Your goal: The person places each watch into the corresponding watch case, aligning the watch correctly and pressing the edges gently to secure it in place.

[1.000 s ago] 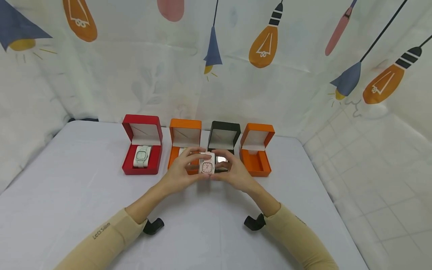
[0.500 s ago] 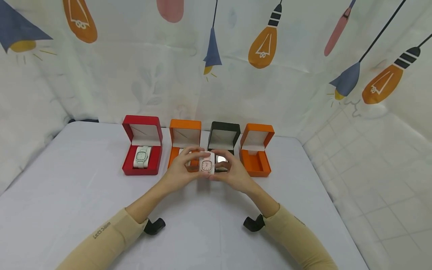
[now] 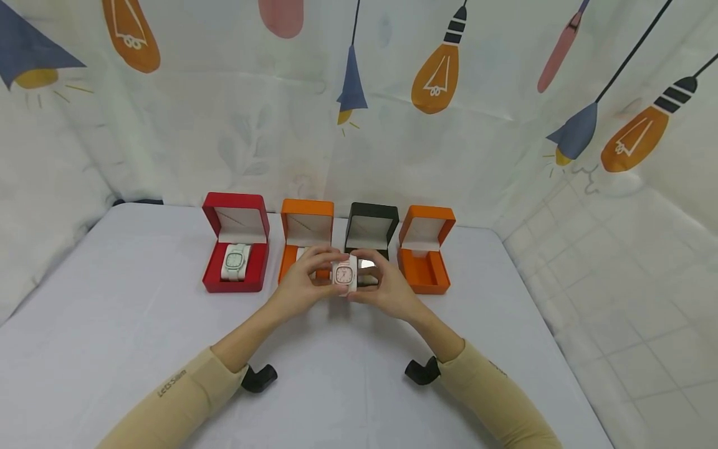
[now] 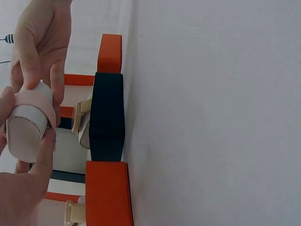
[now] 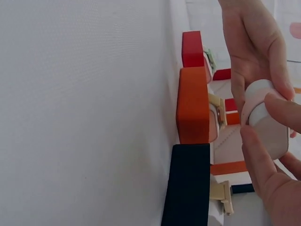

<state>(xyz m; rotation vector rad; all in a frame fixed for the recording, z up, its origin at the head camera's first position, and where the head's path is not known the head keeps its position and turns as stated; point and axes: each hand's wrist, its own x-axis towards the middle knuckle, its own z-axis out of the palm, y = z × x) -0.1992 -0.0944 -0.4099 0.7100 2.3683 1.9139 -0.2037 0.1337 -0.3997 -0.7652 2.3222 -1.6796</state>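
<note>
A watch (image 3: pixel 344 275) with a pale pink strap is wrapped around a white cushion, its square dial turned toward the head camera. My left hand (image 3: pixel 300 277) grips the left side of the cushion, thumb low and fingers over the top. From the right, my right hand (image 3: pixel 392 290) pinches the same cushion between thumb and fingers. The left wrist view shows the pink strap (image 4: pixel 35 101) encircling the cushion and the cushion's flat end (image 4: pixel 24 139). Both hands hold it up in front of the two middle boxes, partly hiding their contents.
An open red box (image 3: pixel 232 287) holds a pale green watch (image 3: pixel 234 261). Beside it stand an open orange box (image 3: pixel 308 207), a dark box (image 3: pixel 374 211) with a watch inside, and another orange box (image 3: pixel 426 289). A patterned curtain (image 3: pixel 224 125) hangs behind the white-covered table (image 3: pixel 314 393).
Both hands and the watch stay almost in place. The left fingers have shifted slightly around the cushion, and the watch sits a touch lower in view.
</note>
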